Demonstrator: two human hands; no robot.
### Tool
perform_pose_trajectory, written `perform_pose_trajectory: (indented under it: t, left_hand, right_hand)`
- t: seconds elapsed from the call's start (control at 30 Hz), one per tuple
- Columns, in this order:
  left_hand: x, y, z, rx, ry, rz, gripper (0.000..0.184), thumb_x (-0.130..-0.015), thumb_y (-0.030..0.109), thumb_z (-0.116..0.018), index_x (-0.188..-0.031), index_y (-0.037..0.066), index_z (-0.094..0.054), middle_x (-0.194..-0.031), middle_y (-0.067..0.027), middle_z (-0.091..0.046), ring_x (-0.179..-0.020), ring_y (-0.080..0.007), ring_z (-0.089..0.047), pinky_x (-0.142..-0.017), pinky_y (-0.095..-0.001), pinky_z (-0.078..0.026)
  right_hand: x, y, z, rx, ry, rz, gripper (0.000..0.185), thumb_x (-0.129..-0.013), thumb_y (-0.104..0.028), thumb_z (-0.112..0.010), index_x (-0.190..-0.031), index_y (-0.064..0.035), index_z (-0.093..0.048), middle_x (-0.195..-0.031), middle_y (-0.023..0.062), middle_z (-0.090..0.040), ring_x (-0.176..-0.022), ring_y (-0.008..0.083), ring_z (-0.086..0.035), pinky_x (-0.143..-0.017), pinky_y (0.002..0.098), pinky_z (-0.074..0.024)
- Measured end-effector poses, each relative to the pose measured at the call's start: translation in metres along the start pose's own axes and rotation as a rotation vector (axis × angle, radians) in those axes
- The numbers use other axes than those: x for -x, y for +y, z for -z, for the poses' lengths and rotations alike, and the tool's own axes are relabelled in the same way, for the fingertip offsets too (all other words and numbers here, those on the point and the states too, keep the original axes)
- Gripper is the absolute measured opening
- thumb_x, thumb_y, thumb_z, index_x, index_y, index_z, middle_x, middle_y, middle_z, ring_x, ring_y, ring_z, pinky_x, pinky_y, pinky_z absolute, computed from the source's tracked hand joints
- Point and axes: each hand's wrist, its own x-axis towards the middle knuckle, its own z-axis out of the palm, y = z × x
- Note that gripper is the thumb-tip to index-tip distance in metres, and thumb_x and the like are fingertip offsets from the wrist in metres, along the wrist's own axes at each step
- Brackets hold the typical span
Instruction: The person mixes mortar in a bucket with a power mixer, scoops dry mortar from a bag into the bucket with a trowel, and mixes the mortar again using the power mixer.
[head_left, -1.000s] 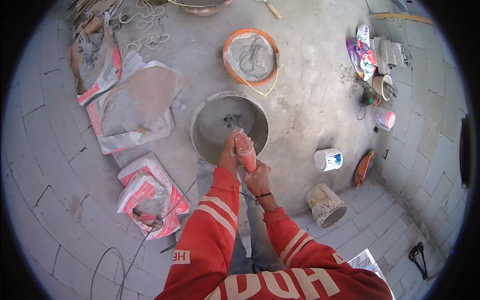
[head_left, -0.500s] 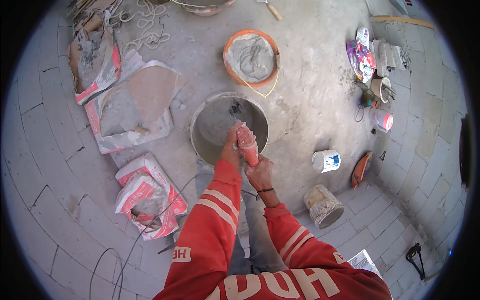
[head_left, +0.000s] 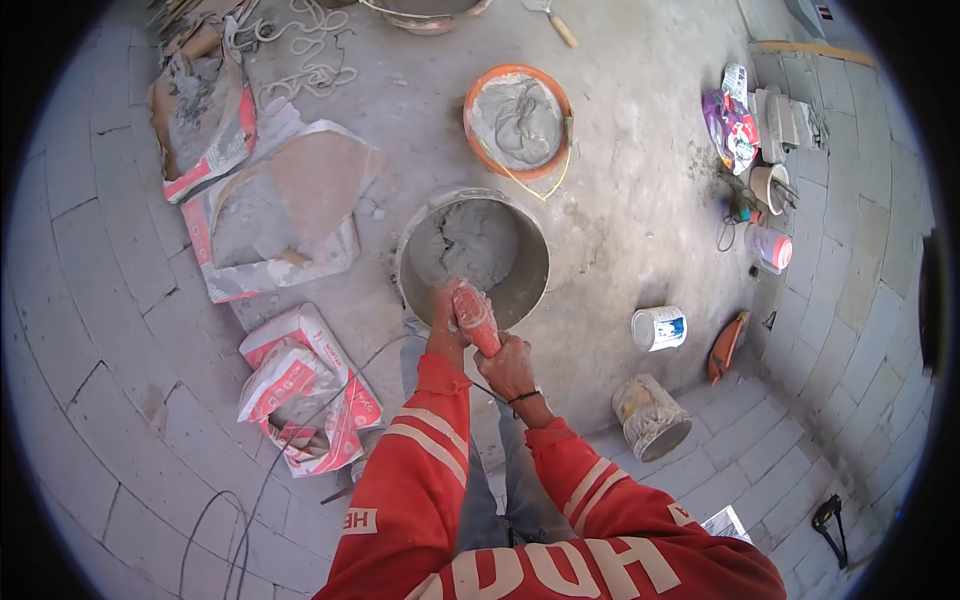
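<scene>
Both of my hands are closed on a dusty red power drill (head_left: 474,316), held over the near rim of a large mixing bucket (head_left: 534,262). My left hand (head_left: 446,318) grips its front left side, while my right hand (head_left: 511,368) wraps round its rear end. Wet grey mortar (head_left: 470,238) fills the bottom of the bucket, with a dark furrow in its surface. Whatever is fitted to the drill's front is hidden by my hands and the tool's body. Beyond stands an orange bucket (head_left: 468,112) of smooth grey mortar with a yellow handle.
Torn mortar bags (head_left: 310,385) lie along the left, beside opened powder sacks (head_left: 275,215). A cable (head_left: 262,500) trails at lower left. To the right are a white tub (head_left: 658,328) and a dirty bucket (head_left: 650,415). A trowel (head_left: 562,30) lies at the top.
My hands and the drill have shifted left and toward me relative to the mixing bucket, uncovering more mortar. The view has swung slightly, so the surroundings appear further right.
</scene>
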Motion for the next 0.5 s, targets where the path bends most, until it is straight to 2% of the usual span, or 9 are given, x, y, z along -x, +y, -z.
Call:
perform_pose_trajectory:
  t: [0.07, 0.13, 0.23, 0.33, 0.43, 0.5]
  left_hand:
    - [-0.013, -0.003, 0.002, 0.086, 0.161, 0.197, 0.022, -0.090, 0.032, -0.068, -0.094, 0.011, -0.062, -0.091, -0.0102, -0.065, -0.083, -0.0275, -0.067, -0.074, -0.0433, -0.059]
    - [-0.022, -0.019, -0.006, 0.055, 0.261, 0.265, 0.027, -0.087, 0.035, -0.068, -0.083, 0.011, -0.057, -0.080, -0.0103, -0.063, -0.070, -0.0277, -0.064, -0.063, -0.0456, -0.058]
    - [-0.023, -0.029, -0.017, -0.057, 0.094, 0.191, 0.031, -0.088, 0.040, -0.071, -0.092, 0.011, -0.064, -0.087, -0.0120, -0.066, -0.082, -0.0275, -0.067, -0.076, -0.0421, -0.059]
    - [0.017, -0.025, -0.072, -0.127, 0.062, -0.055, 0.041, -0.089, 0.045, -0.073, -0.109, 0.010, -0.064, -0.097, -0.0108, -0.066, -0.089, -0.0265, -0.068, -0.080, -0.0400, -0.059]
    - [0.016, -0.015, -0.077, -0.073, 0.033, -0.056, 0.052, -0.089, 0.048, -0.073, -0.121, 0.010, -0.060, -0.103, -0.0093, -0.065, -0.094, -0.0256, -0.067, -0.084, -0.0389, -0.058]
    - [0.016, -0.012, -0.068, -0.152, 0.012, -0.144, 0.048, -0.089, 0.048, -0.073, -0.117, 0.011, -0.061, -0.101, -0.0087, -0.065, -0.093, -0.0250, -0.067, -0.082, -0.0387, -0.058]
  right_hand:
    - [0.008, 0.005, 0.004, 0.034, 0.019, -0.026, 0.017, -0.074, -0.014, -0.068, -0.081, 0.0018, -0.069, -0.075, 0.0263, -0.068, -0.077, 0.0458, -0.069, -0.071, 0.0486, -0.0547]
    - [0.013, 0.010, 0.010, 0.071, 0.057, -0.064, 0.017, -0.074, -0.013, -0.068, -0.082, 0.0017, -0.070, -0.074, 0.0260, -0.068, -0.076, 0.0456, -0.069, -0.071, 0.0484, -0.0549]
    - [0.015, 0.012, 0.019, 0.037, 0.146, -0.069, 0.017, -0.074, -0.012, -0.067, -0.084, 0.0016, -0.070, -0.073, 0.0253, -0.068, -0.075, 0.0453, -0.069, -0.071, 0.0481, -0.0545]
    - [0.005, 0.005, 0.028, 0.004, 0.197, -0.008, 0.017, -0.074, -0.011, -0.067, -0.085, 0.0016, -0.070, -0.074, 0.0249, -0.069, -0.074, 0.0447, -0.069, -0.070, 0.0477, -0.0539]
    - [-0.008, -0.007, 0.033, -0.038, 0.144, 0.011, 0.017, -0.074, -0.010, -0.067, -0.085, 0.0020, -0.070, -0.075, 0.0254, -0.069, -0.075, 0.0452, -0.069, -0.069, 0.0473, -0.0535]
    - [-0.013, -0.001, 0.024, -0.030, 0.106, 0.008, 0.019, -0.075, -0.014, -0.069, -0.084, 0.0014, -0.068, -0.078, 0.0265, -0.069, -0.077, 0.0474, -0.068, -0.073, 0.0497, -0.0544]
